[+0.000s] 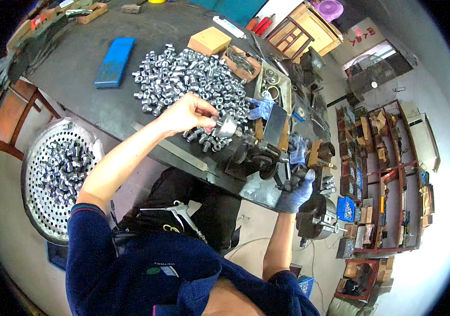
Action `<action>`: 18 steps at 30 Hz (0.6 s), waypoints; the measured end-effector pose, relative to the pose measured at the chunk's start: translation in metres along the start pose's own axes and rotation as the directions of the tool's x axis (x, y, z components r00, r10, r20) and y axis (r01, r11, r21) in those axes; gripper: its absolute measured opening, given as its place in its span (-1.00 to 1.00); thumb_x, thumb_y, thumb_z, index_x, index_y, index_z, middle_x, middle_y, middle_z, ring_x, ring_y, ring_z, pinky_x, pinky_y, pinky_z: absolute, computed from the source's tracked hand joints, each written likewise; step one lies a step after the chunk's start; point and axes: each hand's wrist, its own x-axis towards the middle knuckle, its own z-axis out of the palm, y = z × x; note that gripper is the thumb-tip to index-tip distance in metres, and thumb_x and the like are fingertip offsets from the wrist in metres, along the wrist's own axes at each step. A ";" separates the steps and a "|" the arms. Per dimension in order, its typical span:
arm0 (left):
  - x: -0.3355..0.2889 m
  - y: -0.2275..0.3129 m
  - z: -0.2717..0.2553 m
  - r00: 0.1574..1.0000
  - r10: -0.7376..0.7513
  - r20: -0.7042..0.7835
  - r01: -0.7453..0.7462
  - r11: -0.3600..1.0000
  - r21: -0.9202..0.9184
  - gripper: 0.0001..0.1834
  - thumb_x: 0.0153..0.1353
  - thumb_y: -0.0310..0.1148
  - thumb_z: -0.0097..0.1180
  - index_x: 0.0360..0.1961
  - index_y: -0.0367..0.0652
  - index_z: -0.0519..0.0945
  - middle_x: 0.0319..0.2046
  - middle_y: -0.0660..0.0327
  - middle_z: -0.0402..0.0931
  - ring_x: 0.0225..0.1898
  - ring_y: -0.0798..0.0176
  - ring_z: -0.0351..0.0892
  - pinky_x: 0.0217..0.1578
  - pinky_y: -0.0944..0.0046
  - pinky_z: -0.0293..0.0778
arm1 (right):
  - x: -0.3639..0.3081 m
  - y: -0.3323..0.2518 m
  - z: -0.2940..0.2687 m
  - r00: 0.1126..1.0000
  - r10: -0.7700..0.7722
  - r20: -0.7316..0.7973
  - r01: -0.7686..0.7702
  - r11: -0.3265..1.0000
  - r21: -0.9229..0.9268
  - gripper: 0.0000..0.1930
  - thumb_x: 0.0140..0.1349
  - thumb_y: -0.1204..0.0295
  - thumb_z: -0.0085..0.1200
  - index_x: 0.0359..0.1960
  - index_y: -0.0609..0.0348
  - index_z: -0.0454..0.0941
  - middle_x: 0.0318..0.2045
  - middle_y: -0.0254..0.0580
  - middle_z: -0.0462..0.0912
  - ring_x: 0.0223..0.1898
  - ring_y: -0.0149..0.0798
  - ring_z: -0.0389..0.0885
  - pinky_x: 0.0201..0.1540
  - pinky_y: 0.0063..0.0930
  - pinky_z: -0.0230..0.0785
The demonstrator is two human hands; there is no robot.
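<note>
My bare left hand [191, 113] is closed in a pinch on a small shiny metal fitting [216, 121], at the near end of a round metal cylinder [227, 127]. That cylinder sits in line with a dark bench machine [259, 152] at the table's edge. On the machine's right side my right hand [295, 196], in a blue-grey glove with dark fingertips, is closed around a dark handle; its grip is partly hidden. Behind the left hand spreads a large pile of metal fittings [183, 79] on the dark table [88, 105].
A perforated metal basin [32, 179] of fittings stands at left. An air blow gun [183, 211] lies across my lap. On the table are a blue box [114, 62], a yellowish box [209, 40] and a blue glove [261, 108]. Shelves [388, 179] stand at right.
</note>
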 end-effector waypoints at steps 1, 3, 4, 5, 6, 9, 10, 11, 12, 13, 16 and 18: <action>0.000 0.000 0.000 1.000 0.016 0.003 -0.017 1.000 0.020 -0.76 -0.06 -0.67 0.17 -0.28 -0.42 0.58 -0.47 0.12 0.59 -0.50 0.38 0.56 -0.41 0.41 0.50 | 0.006 -0.001 0.000 1.000 0.009 0.009 -0.009 1.000 0.004 -0.63 0.12 0.03 0.06 -0.54 0.08 0.38 -0.81 -0.50 0.20 -0.83 -0.57 0.10 -0.81 -0.71 -0.05; 0.000 0.000 0.000 1.000 0.015 0.006 -0.015 1.000 0.009 -0.75 -0.07 -0.66 0.18 -0.27 -0.42 0.58 -0.46 0.12 0.59 -0.50 0.38 0.56 -0.41 0.41 0.50 | 0.019 -0.005 0.004 0.998 -0.036 0.048 0.036 0.999 0.003 -0.61 0.12 0.01 0.05 -0.54 0.08 0.36 -0.81 -0.51 0.18 -0.82 -0.57 0.09 -0.80 -0.70 -0.10; 0.000 -0.001 0.001 1.000 0.009 0.008 -0.009 1.000 0.003 -0.74 -0.08 -0.66 0.18 -0.27 -0.42 0.58 -0.46 0.11 0.59 -0.49 0.37 0.57 -0.41 0.41 0.50 | 0.025 -0.008 0.011 0.993 -0.087 0.075 0.087 0.996 -0.001 -0.60 0.11 0.00 0.05 -0.54 0.08 0.35 -0.81 -0.51 0.17 -0.82 -0.57 0.08 -0.79 -0.69 -0.12; 0.000 -0.001 0.002 1.000 0.015 0.012 -0.015 1.000 0.015 -0.74 -0.07 -0.66 0.19 -0.27 -0.42 0.58 -0.44 0.11 0.60 -0.45 0.37 0.58 -0.37 0.41 0.51 | 0.035 -0.009 0.017 0.998 -0.065 0.012 0.064 0.998 0.018 -0.60 0.10 0.00 0.06 -0.54 0.08 0.34 -0.81 -0.51 0.14 -0.81 -0.55 0.07 -0.78 -0.67 -0.14; -0.001 -0.002 0.002 0.999 0.044 0.008 -0.045 0.998 0.049 -0.74 -0.07 -0.66 0.18 -0.26 -0.41 0.58 -0.43 0.11 0.60 -0.44 0.37 0.58 -0.35 0.40 0.51 | 0.054 -0.004 0.013 0.996 -0.042 0.076 0.039 0.999 0.030 -0.60 0.12 0.00 0.04 -0.52 0.09 0.35 -0.78 -0.40 0.29 -0.80 -0.51 0.17 -0.78 -0.68 -0.07; -0.002 -0.005 0.004 0.996 0.091 -0.001 -0.091 0.993 0.071 -0.72 -0.07 -0.66 0.19 -0.25 -0.40 0.57 -0.38 0.11 0.60 -0.35 0.38 0.57 -0.24 0.39 0.50 | 0.092 0.017 0.027 0.999 0.005 0.051 -0.011 0.993 0.119 -0.61 0.14 0.02 0.01 -0.49 0.13 0.39 -0.61 -0.16 0.54 -0.75 -0.42 0.37 -0.77 -0.69 0.07; -0.002 -0.005 0.005 0.993 0.115 -0.004 -0.114 0.988 0.102 -0.71 -0.08 -0.66 0.20 -0.24 -0.40 0.58 -0.37 0.11 0.60 -0.35 0.38 0.57 -0.24 0.39 0.50 | 0.109 0.031 0.016 0.988 0.003 0.155 -0.025 0.990 0.141 -0.62 0.15 0.05 0.00 -0.48 0.15 0.40 -0.55 -0.09 0.59 -0.73 -0.39 0.42 -0.76 -0.69 0.11; -0.001 -0.004 0.008 0.990 0.141 -0.002 -0.140 0.982 0.129 -0.70 -0.09 -0.66 0.21 -0.24 -0.39 0.58 -0.37 0.11 0.61 -0.35 0.39 0.57 -0.24 0.39 0.50 | 0.130 0.049 -0.001 0.997 0.028 0.067 -0.033 0.996 0.086 -0.66 0.16 0.11 0.01 -0.46 0.17 0.47 -0.56 -0.14 0.58 -0.73 -0.40 0.40 -0.74 -0.68 0.12; -0.002 -0.004 0.008 0.986 0.165 -0.010 -0.161 0.974 0.160 -0.69 -0.10 -0.65 0.22 -0.23 -0.39 0.58 -0.36 0.11 0.61 -0.35 0.39 0.57 -0.24 0.39 0.49 | 0.137 0.066 0.002 0.994 -0.092 -0.060 0.089 0.995 -0.042 -0.72 0.17 0.20 0.01 -0.42 0.19 0.53 -0.52 -0.24 0.58 -0.64 -0.45 0.44 -0.61 -0.68 0.22; -0.001 -0.006 0.010 0.985 0.173 -0.014 -0.168 0.971 0.171 -0.69 -0.10 -0.64 0.22 -0.24 -0.36 0.59 -0.35 0.12 0.61 -0.34 0.40 0.56 -0.24 0.39 0.48 | 0.141 0.082 -0.006 0.974 -0.225 -0.021 0.220 0.964 -0.148 -0.73 0.17 0.23 0.01 -0.38 0.21 0.55 -0.47 -0.28 0.58 -0.56 -0.48 0.45 -0.55 -0.66 0.25; -0.001 -0.009 0.007 0.984 0.179 -0.017 -0.173 0.968 0.184 -0.69 -0.11 -0.64 0.22 -0.24 -0.35 0.59 -0.35 0.12 0.61 -0.33 0.40 0.56 -0.24 0.39 0.48 | 0.100 0.094 0.002 0.971 -0.236 -0.030 0.218 0.936 -0.278 -0.74 0.18 0.23 0.03 -0.30 0.18 0.55 -0.43 -0.37 0.52 -0.46 -0.49 0.42 -0.42 -0.62 0.30; -0.001 -0.009 0.005 0.979 0.205 0.015 -0.203 0.953 0.223 -0.68 -0.12 -0.62 0.24 -0.24 -0.33 0.60 -0.34 0.13 0.61 -0.32 0.40 0.55 -0.22 0.39 0.47 | 0.068 0.095 -0.012 0.995 0.026 -0.095 -0.044 0.981 -0.190 -0.73 0.19 0.23 0.02 -0.28 0.18 0.55 -0.41 -0.36 0.53 -0.38 -0.46 0.44 -0.33 -0.58 0.33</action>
